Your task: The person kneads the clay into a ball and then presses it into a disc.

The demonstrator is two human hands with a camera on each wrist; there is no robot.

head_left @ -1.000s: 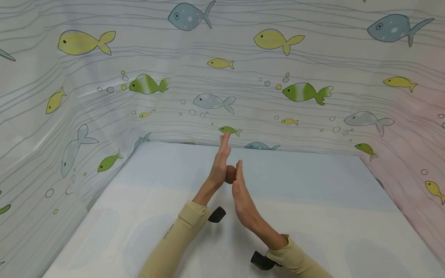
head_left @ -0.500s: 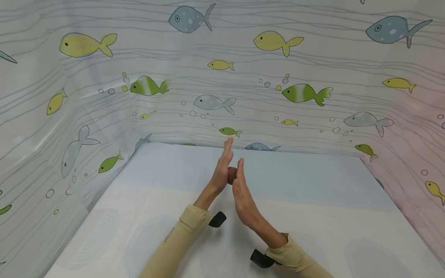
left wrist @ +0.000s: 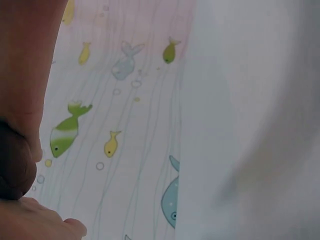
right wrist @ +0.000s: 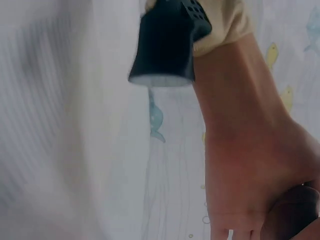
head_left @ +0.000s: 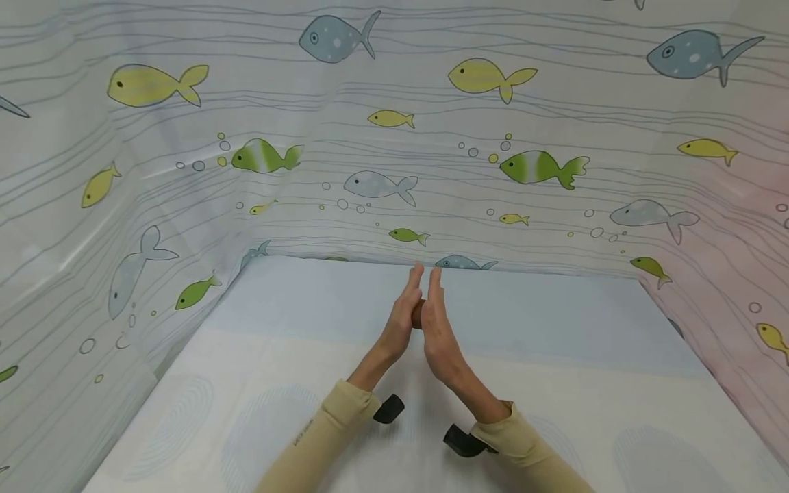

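Between two flat palms sits a small brown ball (head_left: 418, 315), with only a strip of it showing in the head view. My left hand (head_left: 397, 325) presses it from the left with straight fingers. From the right, my right hand (head_left: 440, 342) presses against it, fingers also straight and pointing forward. The fingertips are nearly level and slightly apart. In the left wrist view the dark ball (left wrist: 15, 165) shows at the left edge, wedged between both hands. The right wrist view has the ball (right wrist: 292, 212) at lower right, against a palm.
Below the hands lies a white and pale blue tabletop (head_left: 555, 315). A fish-printed curtain (head_left: 296, 109) stands around its back and sides. Black wrist cameras, one on the left wrist (head_left: 388, 409) and one on the right wrist (head_left: 464, 440), jut inward beneath the arms.
My left hand has slid back toward me and rightward, while my right hand has moved a little forward. The ball has shifted slightly right and is more covered by the hands.
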